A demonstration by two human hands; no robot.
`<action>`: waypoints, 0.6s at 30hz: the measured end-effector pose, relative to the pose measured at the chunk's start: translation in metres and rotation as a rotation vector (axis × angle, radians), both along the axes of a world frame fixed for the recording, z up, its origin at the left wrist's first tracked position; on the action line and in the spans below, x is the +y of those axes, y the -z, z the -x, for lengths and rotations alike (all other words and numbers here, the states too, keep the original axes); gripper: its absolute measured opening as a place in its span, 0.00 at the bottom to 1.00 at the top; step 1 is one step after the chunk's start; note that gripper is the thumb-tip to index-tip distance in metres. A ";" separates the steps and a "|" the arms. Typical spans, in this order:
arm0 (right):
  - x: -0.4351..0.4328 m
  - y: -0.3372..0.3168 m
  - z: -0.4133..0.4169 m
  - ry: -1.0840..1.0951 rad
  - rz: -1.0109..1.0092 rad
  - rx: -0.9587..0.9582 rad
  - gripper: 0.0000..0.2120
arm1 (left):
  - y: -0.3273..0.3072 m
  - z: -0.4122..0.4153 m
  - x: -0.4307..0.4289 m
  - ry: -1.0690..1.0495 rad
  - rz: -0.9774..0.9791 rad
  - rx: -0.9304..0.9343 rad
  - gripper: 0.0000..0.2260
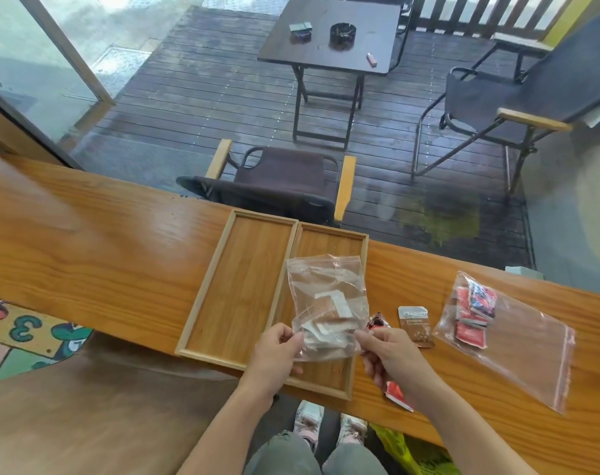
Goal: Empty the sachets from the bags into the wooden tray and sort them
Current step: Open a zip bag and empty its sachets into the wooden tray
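Note:
My left hand [278, 351] and my right hand [387, 354] both pinch the near edge of a clear zip bag [326, 303] holding several white and brown sachets. The bag hangs above the right wooden tray [329, 241]. Beside it on the left lies a second wooden tray [237, 289] with nothing in it. Another clear bag [504, 334], with red and dark sachets inside, lies on the counter to the right. Loose on the counter are a brown sachet [416, 325], a dark red sachet [377, 322] and a red sachet [396, 395] under my right wrist.
The trays sit on a long wooden counter [103, 241] against a window. Beyond the glass are dark folding chairs [285, 180] and a small table [329, 32] on a deck. My legs and shoes [329, 426] show below the counter's near edge.

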State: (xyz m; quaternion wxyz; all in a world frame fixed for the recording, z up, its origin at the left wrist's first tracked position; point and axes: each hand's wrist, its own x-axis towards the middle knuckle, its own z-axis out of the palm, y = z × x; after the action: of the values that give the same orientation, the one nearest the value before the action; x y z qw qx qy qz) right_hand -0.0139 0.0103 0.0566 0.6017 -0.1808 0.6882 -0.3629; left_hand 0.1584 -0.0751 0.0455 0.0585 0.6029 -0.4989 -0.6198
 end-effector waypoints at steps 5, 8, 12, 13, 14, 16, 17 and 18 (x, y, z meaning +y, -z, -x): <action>-0.002 -0.023 0.002 0.061 0.080 -0.068 0.13 | -0.023 -0.004 -0.011 -0.070 -0.033 0.152 0.07; -0.003 -0.030 0.004 0.055 0.115 -0.103 0.13 | -0.031 -0.007 -0.016 -0.075 -0.083 0.209 0.07; -0.002 -0.023 0.005 0.070 0.030 -0.133 0.19 | -0.025 -0.013 -0.021 -0.116 -0.258 0.227 0.05; -0.002 -0.018 0.005 0.091 -0.015 -0.141 0.21 | -0.021 -0.015 -0.021 -0.127 -0.313 0.223 0.05; -0.002 -0.011 0.005 0.112 -0.059 -0.146 0.21 | -0.016 -0.017 -0.022 -0.134 -0.370 0.222 0.07; -0.006 0.002 0.005 0.133 -0.132 -0.131 0.21 | -0.008 -0.017 -0.024 -0.141 -0.474 0.202 0.14; -0.009 0.008 0.005 0.145 -0.163 -0.109 0.21 | -0.006 -0.016 -0.026 -0.133 -0.496 0.174 0.17; -0.013 0.013 0.005 0.157 -0.189 -0.075 0.21 | -0.003 -0.013 -0.029 -0.119 -0.485 0.135 0.19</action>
State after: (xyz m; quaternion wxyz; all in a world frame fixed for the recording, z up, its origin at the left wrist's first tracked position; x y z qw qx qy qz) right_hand -0.0192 -0.0024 0.0440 0.6110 -0.0552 0.7084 -0.3490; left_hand 0.1714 -0.1044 0.0483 -0.0181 0.5847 -0.2945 -0.7557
